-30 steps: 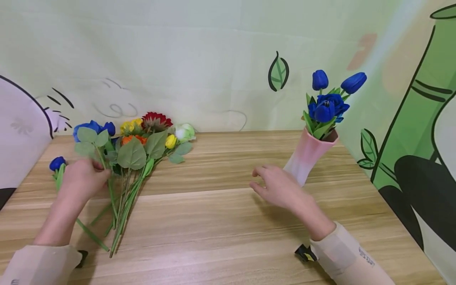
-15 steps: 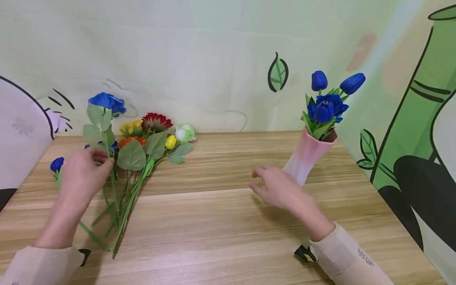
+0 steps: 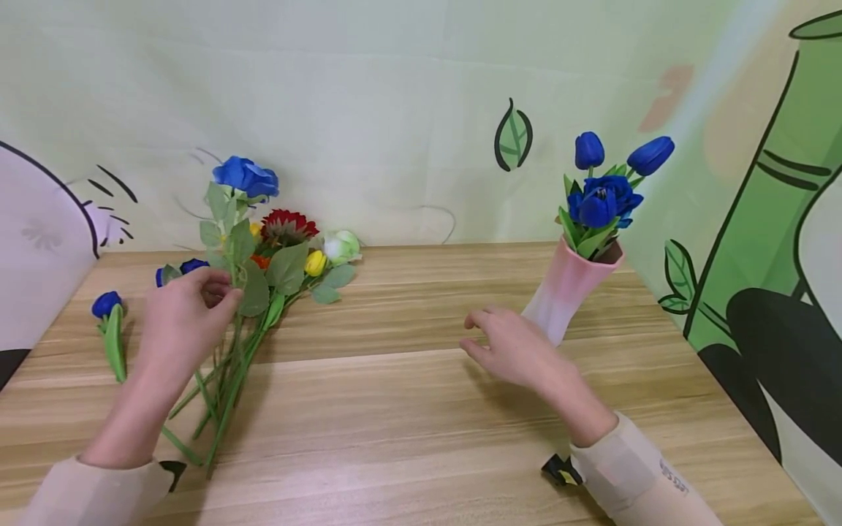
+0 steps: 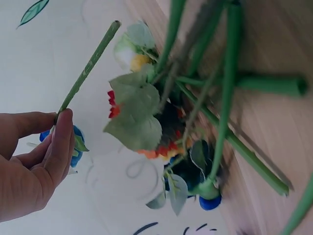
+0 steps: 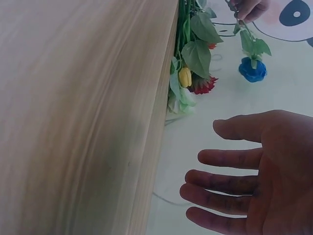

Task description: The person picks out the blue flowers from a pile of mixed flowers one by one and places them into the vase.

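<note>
A blue rose (image 3: 246, 177) with pale green leaves stands upright in my left hand (image 3: 187, 310), whose thumb and fingers pinch its stem. In the left wrist view the stem's cut end (image 4: 93, 61) sticks out past the fingertips, clear of the table. Below and beside it lies a pile of artificial flowers, with a red flower (image 3: 289, 226), a yellow tulip bud (image 3: 316, 263) and a pale green-white bloom (image 3: 341, 247). My right hand (image 3: 516, 347) holds nothing; its fingers are spread beside a pink-and-white vase (image 3: 572, 285). Blue tulips (image 3: 601, 204) fill the vase.
A single blue tulip (image 3: 107, 304) lies at the left of the wooden table (image 3: 395, 424), partly behind my left arm. Green stems (image 3: 226, 409) of the pile point toward the front. A printed cloth backdrop (image 3: 395, 109) rises behind the table's rear edge.
My left hand has lifted the blue rose out of the pile and carried it up and to the right. The right hand and the vase stay in place.
</note>
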The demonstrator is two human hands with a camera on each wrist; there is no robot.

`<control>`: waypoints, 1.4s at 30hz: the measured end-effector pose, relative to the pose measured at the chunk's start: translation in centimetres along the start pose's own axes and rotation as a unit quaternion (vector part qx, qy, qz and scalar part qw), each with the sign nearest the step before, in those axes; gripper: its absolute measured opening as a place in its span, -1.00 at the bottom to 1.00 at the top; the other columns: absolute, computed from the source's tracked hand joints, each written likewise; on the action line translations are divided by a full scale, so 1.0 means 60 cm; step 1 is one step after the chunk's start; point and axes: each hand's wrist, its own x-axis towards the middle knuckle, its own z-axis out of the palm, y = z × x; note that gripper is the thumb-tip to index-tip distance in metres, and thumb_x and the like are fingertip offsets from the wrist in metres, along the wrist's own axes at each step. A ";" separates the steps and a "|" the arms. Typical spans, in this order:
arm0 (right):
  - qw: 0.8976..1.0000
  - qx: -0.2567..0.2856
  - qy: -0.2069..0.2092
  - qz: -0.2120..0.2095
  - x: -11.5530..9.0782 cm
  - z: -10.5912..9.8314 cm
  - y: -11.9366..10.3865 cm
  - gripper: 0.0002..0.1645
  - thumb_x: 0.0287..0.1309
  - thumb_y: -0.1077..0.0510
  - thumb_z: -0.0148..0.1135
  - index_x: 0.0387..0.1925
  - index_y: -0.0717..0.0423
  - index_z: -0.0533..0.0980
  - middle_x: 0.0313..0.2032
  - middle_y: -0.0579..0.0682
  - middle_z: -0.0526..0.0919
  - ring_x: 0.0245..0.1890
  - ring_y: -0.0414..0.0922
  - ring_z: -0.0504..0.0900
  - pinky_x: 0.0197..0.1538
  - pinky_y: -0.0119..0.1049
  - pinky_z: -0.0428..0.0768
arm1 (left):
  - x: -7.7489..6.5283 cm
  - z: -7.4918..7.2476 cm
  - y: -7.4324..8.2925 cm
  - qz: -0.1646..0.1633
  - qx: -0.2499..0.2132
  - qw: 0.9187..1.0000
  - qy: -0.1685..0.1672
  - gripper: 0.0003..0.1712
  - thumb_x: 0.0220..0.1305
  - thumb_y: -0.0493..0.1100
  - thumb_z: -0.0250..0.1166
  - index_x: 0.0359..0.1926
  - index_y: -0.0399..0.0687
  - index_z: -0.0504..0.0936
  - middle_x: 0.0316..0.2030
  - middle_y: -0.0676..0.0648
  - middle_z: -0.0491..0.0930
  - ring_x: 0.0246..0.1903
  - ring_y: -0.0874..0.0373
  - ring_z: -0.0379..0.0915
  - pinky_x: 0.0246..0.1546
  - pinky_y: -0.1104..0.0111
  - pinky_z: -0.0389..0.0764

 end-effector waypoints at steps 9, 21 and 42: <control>1.000 0.016 0.014 -0.007 0.005 -0.003 -0.011 -0.61 0.41 0.01 0.28 0.07 0.23 0.61 -0.01 0.15 0.72 0.01 0.08 0.69 0.09 0.00 0.62 | -0.002 0.015 0.029 0.015 -0.032 0.999 0.004 -0.73 0.37 -0.28 0.35 -0.02 -0.41 0.63 -0.24 -0.30 0.70 -0.28 -0.16 0.68 -0.51 0.56 0.49; 0.998 0.043 0.040 -0.024 0.002 -0.011 -0.029 -0.66 0.40 0.03 0.29 0.04 0.19 0.63 -0.04 0.11 0.73 -0.01 0.05 0.69 0.08 -0.01 0.62 | -0.015 0.027 0.066 0.023 -0.073 0.997 -0.009 -0.72 0.39 -0.28 0.35 0.05 -0.34 0.61 -0.22 -0.23 0.69 -0.22 -0.13 0.67 -0.44 0.51 0.54; 0.993 0.071 0.065 -0.067 0.006 -0.020 -0.070 -0.71 0.38 0.06 0.32 -0.01 0.16 0.64 -0.09 0.04 0.74 -0.07 -0.01 0.70 0.02 -0.09 0.65 | -0.020 0.060 0.124 0.041 -0.142 0.987 -0.065 -0.74 0.41 -0.32 0.32 0.07 -0.29 0.59 -0.23 -0.18 0.67 -0.35 -0.02 0.69 -0.41 0.36 0.67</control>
